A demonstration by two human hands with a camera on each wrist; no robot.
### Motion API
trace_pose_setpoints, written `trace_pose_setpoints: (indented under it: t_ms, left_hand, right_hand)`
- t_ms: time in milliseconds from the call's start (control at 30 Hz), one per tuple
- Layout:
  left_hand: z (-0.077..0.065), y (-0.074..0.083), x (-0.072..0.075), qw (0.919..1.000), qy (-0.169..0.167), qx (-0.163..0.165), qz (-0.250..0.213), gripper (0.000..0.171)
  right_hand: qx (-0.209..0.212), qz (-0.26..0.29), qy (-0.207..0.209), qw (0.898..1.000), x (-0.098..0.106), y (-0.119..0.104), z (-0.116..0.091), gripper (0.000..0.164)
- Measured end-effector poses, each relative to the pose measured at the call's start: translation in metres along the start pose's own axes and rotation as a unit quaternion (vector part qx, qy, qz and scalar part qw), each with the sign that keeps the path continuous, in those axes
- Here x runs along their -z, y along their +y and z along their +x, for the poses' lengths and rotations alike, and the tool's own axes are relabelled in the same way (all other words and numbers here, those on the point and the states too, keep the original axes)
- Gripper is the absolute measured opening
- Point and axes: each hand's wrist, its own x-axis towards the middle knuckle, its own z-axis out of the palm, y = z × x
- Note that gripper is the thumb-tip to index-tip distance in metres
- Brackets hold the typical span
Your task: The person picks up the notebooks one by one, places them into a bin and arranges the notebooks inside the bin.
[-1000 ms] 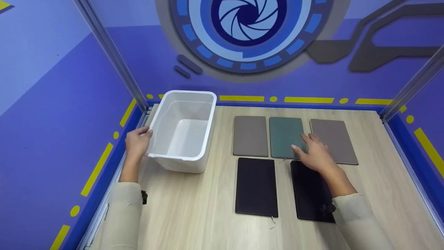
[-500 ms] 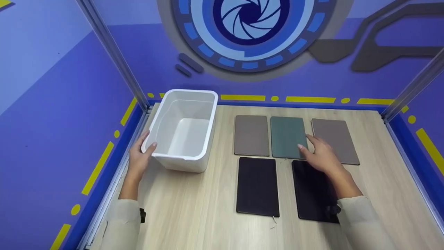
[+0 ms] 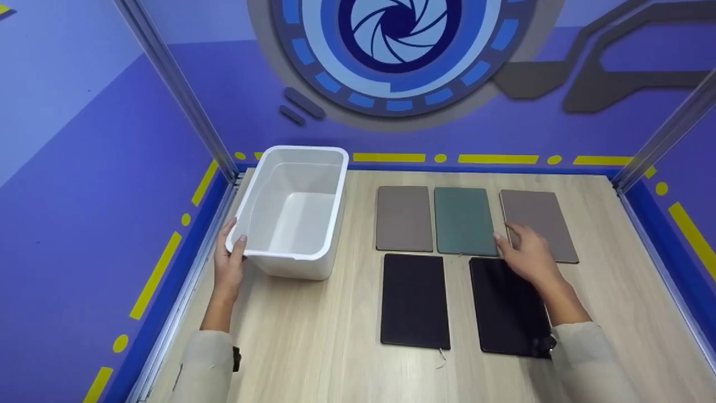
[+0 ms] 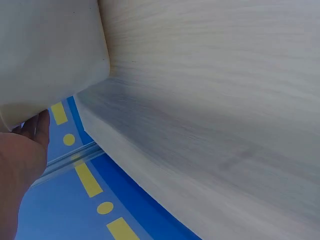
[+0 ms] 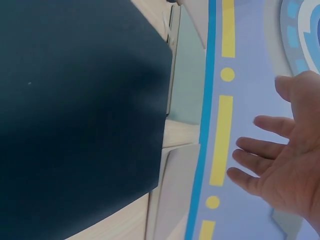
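Note:
My left hand (image 3: 228, 268) holds the near-left corner of a white plastic bin (image 3: 302, 266), thumb at the rim and fingers along the outer left wall. The left wrist view shows those fingers (image 4: 42, 127) against the bin's outside. My right hand (image 3: 528, 254) hovers over the gap between a green notebook (image 3: 463, 221) and a taupe notebook (image 3: 540, 218), fingers spread and holding nothing. Below its wrist lies a black notebook (image 3: 503, 305), which fills much of the right wrist view. A second black notebook (image 3: 414, 302) and another taupe notebook (image 3: 404, 218) lie to the left.
Everything stands on a light wood-grain table (image 3: 330, 341). Blue printed panels rise at the back (image 3: 391, 129) and both sides, with metal posts in the corners. Ribbon markers (image 3: 441, 361) stick out from some notebooks.
My left hand has slid nearer along the bin's rim to its corner. My right hand has drawn right, off the green notebook. The bin and notebooks stay put.

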Motion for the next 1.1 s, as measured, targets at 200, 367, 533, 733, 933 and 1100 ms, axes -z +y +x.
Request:
trace_pose_setpoints:
  t_ms: [200, 367, 533, 733, 933, 1100]
  left_hand:
    - [-0.001, -0.003, 0.0, 0.9999, 0.002, -0.004, -0.013, 0.055]
    - [-0.001, -0.006, 0.001, 0.9999, 0.001, -0.007, -0.011, 0.054]
    - [0.0, -0.008, 0.001, 0.9999, -0.003, -0.01, -0.011, 0.054]
    - [-0.001, -0.012, 0.001, 0.9999, -0.002, -0.007, -0.016, 0.054]
    - [-0.001, -0.014, 0.001, 0.9999, 0.004, -0.008, -0.013, 0.054]
    - [0.002, -0.013, -0.001, 0.9998, 0.004, -0.016, -0.006, 0.054]
  right_hand:
    - [-0.025, 0.011, 0.013, 1.0, 0.0, 0.011, -0.003, 0.068]
    - [-0.046, 0.012, 0.001, 0.999, -0.001, 0.021, -0.006, 0.074]
    - [-0.059, 0.013, 0.002, 0.998, -0.002, 0.033, -0.008, 0.075]
    - [-0.088, 0.019, 0.036, 0.995, -0.007, 0.055, -0.007, 0.068]
    - [-0.147, 0.043, 0.071, 0.986, -0.008, 0.073, -0.009, 0.066]
    - [-0.157, 0.036, 0.056, 0.985, -0.008, 0.077, -0.014, 0.069]
